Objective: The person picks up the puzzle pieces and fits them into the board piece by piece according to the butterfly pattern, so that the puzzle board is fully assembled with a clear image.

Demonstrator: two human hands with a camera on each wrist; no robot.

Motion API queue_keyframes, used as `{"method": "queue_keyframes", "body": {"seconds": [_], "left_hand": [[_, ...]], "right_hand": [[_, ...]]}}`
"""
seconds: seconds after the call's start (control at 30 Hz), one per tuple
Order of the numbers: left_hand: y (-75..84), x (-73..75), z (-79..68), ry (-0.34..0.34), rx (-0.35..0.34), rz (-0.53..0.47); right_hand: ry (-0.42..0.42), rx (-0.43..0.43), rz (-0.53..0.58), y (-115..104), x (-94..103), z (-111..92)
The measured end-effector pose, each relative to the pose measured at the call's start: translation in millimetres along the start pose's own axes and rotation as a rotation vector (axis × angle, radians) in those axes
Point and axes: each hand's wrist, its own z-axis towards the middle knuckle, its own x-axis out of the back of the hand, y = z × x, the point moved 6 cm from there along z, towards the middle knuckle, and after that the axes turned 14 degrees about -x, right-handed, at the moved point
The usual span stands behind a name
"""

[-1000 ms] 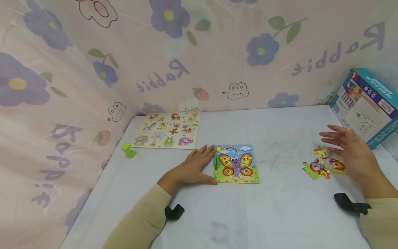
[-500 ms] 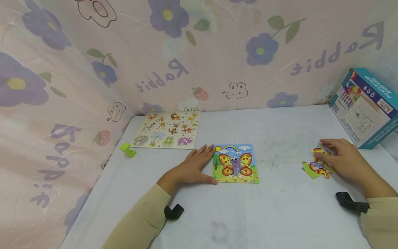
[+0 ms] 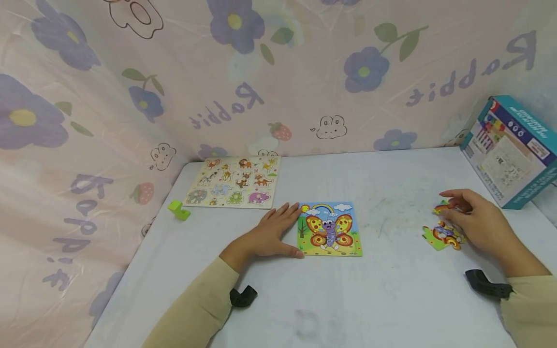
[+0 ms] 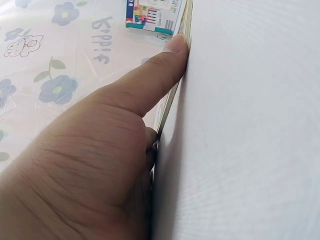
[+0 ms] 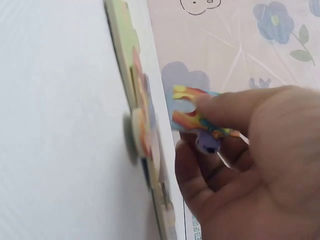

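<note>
A square butterfly puzzle [image 3: 329, 229] lies flat in the middle of the white table. Along its left edge rests my left hand [image 3: 271, 237], fingers spread and thumb tip at the lower left corner; the left wrist view shows the thumb [image 4: 165, 65] against the board's side. At the right, my right hand [image 3: 483, 227] pinches a colourful puzzle piece [image 5: 192, 115] between thumb and fingers, lifted over the pile. Several loose puzzle pieces [image 3: 441, 237], green, orange and purple, lie heaped just below that hand, partly hidden by it.
An animal peg puzzle board [image 3: 235, 182] lies at the back left, with a small green block [image 3: 179, 210] by its front corner. A teal toy box [image 3: 509, 150] stands at the back right. A printed curtain [image 3: 304, 87] hangs behind and along the left.
My right hand has come down from above the pieces, taken hold of one, and raised it slightly off the heap. The left hand has stayed put on the puzzle's edge.
</note>
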Motion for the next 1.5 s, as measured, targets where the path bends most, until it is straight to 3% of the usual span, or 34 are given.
{"method": "queue_keyframes", "body": {"seconds": [0.23,0.63,1.03,1.23,1.5], "left_hand": [[-0.7,-0.4,0.3,-0.005,0.008,0.011],[-0.4,0.1,0.7,-0.01,0.014,0.003],[-1.4,0.1,0.7,-0.016,0.016,0.013],[-1.5,0.1,0.7,-0.006,0.008,0.003],[-3.0,-1.5,0.6,-0.002,0.008,-0.009]], "right_hand": [[-0.025,-0.041,0.136,-12.0,-3.6,-7.3],[-0.18,0.078,0.324,-51.9,-35.6,-21.6],[-0.203,0.128,0.298,-82.0,-67.9,-32.2],[-0.266,0.17,0.381,-105.8,-95.6,-38.2],[-0.319,0.103,0.511,-130.5,-121.3,-36.4]]}}
